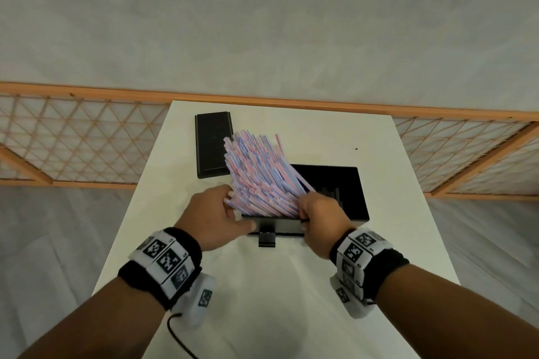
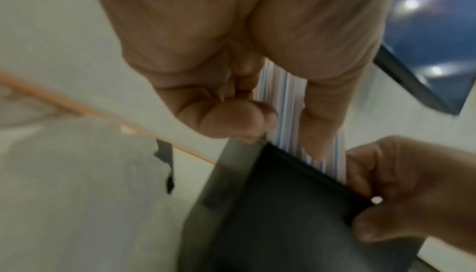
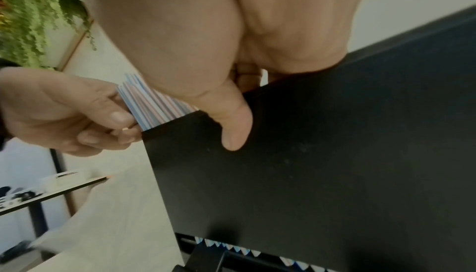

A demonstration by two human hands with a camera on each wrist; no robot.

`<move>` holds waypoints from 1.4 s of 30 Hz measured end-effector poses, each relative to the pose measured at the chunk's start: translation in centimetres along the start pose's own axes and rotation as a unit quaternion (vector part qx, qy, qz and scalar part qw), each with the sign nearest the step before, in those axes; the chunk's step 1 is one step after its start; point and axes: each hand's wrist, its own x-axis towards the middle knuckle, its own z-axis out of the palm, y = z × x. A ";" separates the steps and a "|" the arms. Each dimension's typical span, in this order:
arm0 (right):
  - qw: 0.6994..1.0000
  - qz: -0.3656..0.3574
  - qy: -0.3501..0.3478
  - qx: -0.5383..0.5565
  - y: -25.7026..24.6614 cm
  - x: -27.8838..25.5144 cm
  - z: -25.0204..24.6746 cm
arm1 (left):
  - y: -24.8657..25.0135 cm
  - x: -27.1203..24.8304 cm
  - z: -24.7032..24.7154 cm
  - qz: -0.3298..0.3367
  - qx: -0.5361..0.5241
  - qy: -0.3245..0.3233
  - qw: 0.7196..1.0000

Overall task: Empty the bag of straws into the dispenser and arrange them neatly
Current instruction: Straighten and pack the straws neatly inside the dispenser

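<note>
A thick bundle of pink, blue and white wrapped straws (image 1: 256, 166) stands slanted in the near left corner of the open black dispenser (image 1: 326, 178), fanning up and to the left. My left hand (image 1: 230, 204) grips the bundle's lower left side; its curled fingers pinch the straws (image 2: 285, 113) just above the dispenser's rim (image 2: 283, 205). My right hand (image 1: 303, 213) curls round the bundle's right side, its thumb (image 3: 234, 126) lying on the outside of the dispenser's front wall (image 3: 309, 164). Its other fingers are hidden. Straw tips (image 3: 244, 253) show in the bottom slot.
The dispenser's black lid (image 1: 213, 144) lies flat at the back left of the white table (image 1: 262, 285). A wooden lattice screen (image 1: 73, 140) runs behind the table. A black tab (image 1: 267, 239) juts from the dispenser's front. A cable (image 1: 178, 335) hangs from my left wrist.
</note>
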 end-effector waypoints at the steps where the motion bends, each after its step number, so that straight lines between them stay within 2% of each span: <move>1: 1.000 -0.009 0.005 0.004 -0.1 -0.6 0.3 | 0.2 -0.6 0.2 0.003 -0.025 -0.007 1.000; 5: 0.999 -0.037 0.009 0.027 -0.7 -2.8 1.2 | 0.5 -2.6 0.6 -0.002 -0.121 -0.005 0.993; 9: 0.999 -0.045 -0.002 0.014 -1.3 -4.1 2.3 | 0.4 -3.7 0.9 -0.031 -0.147 -0.016 0.989; 15: 0.993 -0.090 0.035 0.064 -0.9 -5.0 2.5 | 0.3 -4.9 1.2 -0.069 -0.148 0.002 0.987; 19: 0.993 -0.014 0.049 0.106 -0.1 -4.5 0.6 | 1.5 -5.1 1.3 -0.108 -0.199 -0.023 0.974; 21: 0.996 0.046 0.006 0.080 0.2 -3.7 0.0 | 1.7 -4.8 1.4 -0.127 -0.224 -0.032 0.966; 24: 0.979 0.128 -0.114 0.107 -0.1 -2.1 -0.3 | 2.0 -4.5 1.7 -0.143 -0.254 -0.059 0.955; 26: 0.973 0.142 -0.150 0.103 -0.8 -1.1 -0.2 | 2.1 -4.4 1.8 -0.143 -0.262 -0.067 0.952; 31: 0.972 0.127 -0.187 0.057 -2.2 0.5 0.4 | 2.1 -4.6 2.1 -0.140 -0.258 -0.051 0.955; 33: 0.977 0.112 -0.177 0.051 -2.4 0.8 0.9 | 1.9 -4.9 2.2 -0.137 -0.260 -0.050 0.955; 36: 0.988 0.081 -0.122 0.051 -2.9 0.4 0.7 | 1.5 -5.0 2.1 -0.130 -0.261 -0.048 0.955; 40: 0.998 -0.031 -0.015 0.046 -3.7 0.1 -0.9 | 1.4 -5.0 2.1 -0.125 -0.259 -0.046 0.957; 42: 0.999 -0.045 0.000 0.026 -3.2 0.3 -1.2 | 1.3 -5.1 2.1 -0.123 -0.253 -0.041 0.959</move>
